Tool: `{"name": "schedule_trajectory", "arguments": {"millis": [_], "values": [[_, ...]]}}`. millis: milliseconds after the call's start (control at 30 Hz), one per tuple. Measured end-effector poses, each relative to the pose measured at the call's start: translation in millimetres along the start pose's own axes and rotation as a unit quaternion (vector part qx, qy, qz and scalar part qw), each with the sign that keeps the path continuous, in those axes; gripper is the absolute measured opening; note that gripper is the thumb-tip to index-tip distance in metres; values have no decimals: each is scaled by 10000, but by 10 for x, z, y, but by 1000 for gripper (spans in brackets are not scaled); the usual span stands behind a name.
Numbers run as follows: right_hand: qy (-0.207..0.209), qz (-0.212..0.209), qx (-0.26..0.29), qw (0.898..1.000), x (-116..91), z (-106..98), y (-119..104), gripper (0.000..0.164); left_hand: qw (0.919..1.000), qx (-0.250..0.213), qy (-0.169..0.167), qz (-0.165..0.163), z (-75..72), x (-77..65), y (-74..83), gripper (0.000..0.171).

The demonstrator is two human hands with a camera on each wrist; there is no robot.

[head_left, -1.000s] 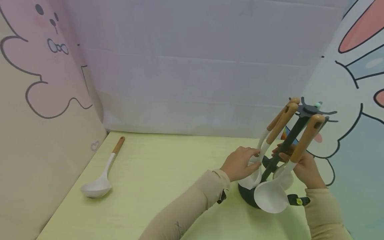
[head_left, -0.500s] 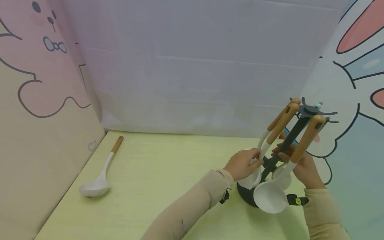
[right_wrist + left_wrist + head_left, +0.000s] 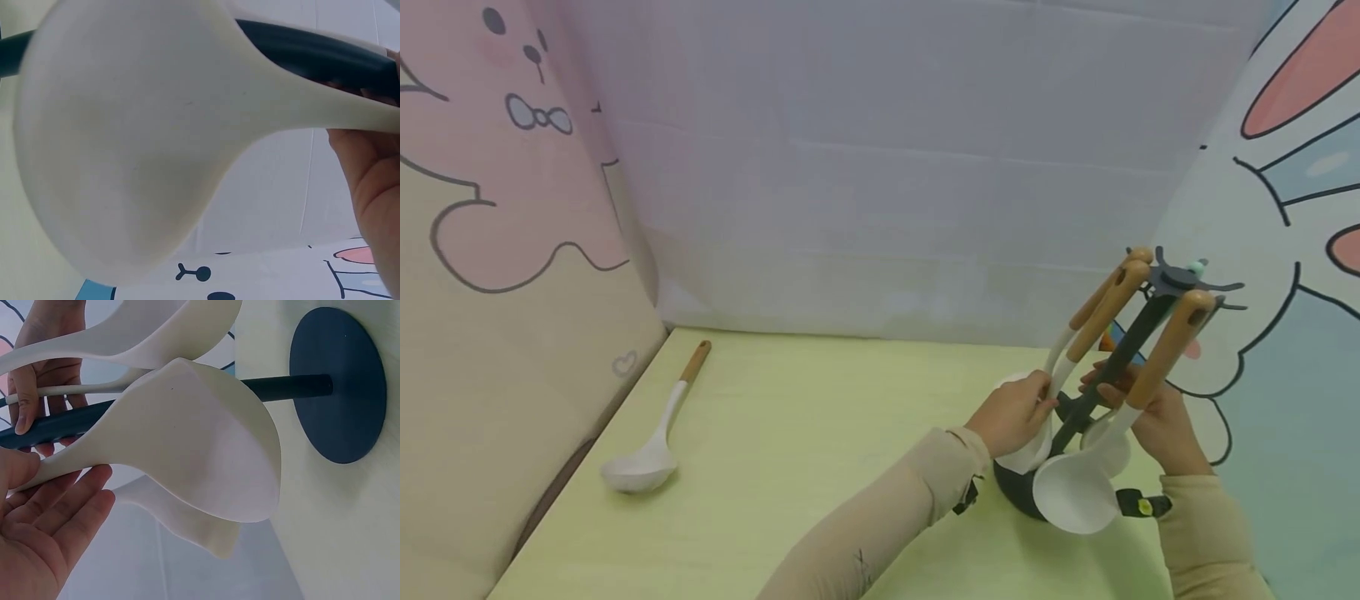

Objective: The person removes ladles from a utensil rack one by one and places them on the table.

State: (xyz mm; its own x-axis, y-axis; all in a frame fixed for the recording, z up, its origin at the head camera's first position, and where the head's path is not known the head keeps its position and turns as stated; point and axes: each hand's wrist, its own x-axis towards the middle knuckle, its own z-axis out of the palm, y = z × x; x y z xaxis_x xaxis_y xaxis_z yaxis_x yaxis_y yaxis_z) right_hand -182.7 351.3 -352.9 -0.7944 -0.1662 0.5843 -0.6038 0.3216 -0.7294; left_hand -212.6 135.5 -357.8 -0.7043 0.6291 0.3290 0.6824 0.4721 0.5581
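A dark utensil stand (image 3: 1123,358) with several white, wooden-handled cooking utensils hung on it is at the table's right. My left hand (image 3: 1011,415) pinches the neck of a broad-headed white cooking utensil (image 3: 187,437); its wooden handle (image 3: 1108,308) reaches the hooks at the top. Whether it is a spatula or a ladle I cannot tell. From the far side, my right hand (image 3: 1161,417) grips around the stand's pole, its thumb also crossing a thin white stem (image 3: 69,390). A white ladle (image 3: 1075,492) hangs at the front, filling much of the right wrist view.
Another white ladle (image 3: 642,467) with a wooden handle lies on the left of the pale yellow table (image 3: 820,400). The stand's round base (image 3: 340,387) rests on the tabletop. Cartoon-printed cloth walls (image 3: 880,167) enclose the back and sides.
My left hand has moved slightly right and closer around the utensil's neck. The right hand, the stand and the ladle at left stay nearly the same.
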Motion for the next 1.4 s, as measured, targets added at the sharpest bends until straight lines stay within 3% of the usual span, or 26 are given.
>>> {"name": "schedule_trajectory", "arguments": {"millis": [100, 267, 500, 733, 867, 1200, 1400], "values": [[1, -46, 148, 9999, 2, -6, 11, 29, 10000, 46, 16, 50, -6, -2, 0, 15], [-33, -55, -230, 9997, -17, -14, 10, 31, 9999, 121, -16, 99, -41, -19, 10, 14], [9, 157, 80, 9998, -22, -19, 12, 33, 9998, 52, 99, 188, -143, -45, 17, 16], [-21, 80, -566, 9984, -25, -19, 0, 31, 9997, 135, 1, 193, -241, -70, -15, 22], [-18, 161, -588, 9981, -21, -23, -9, 32, 9997, 181, -48, 159, -322, -97, -45, 20], [-3, 222, -412, 9989, -18, -8, -12, 30, 9990, 301, 319, -91, -612, -237, -236, 16], [30, 230, 50, 9997, -6, -1, -20, 32, 9967, 349, 610, -412, -825, -293, -462, 18]]}}
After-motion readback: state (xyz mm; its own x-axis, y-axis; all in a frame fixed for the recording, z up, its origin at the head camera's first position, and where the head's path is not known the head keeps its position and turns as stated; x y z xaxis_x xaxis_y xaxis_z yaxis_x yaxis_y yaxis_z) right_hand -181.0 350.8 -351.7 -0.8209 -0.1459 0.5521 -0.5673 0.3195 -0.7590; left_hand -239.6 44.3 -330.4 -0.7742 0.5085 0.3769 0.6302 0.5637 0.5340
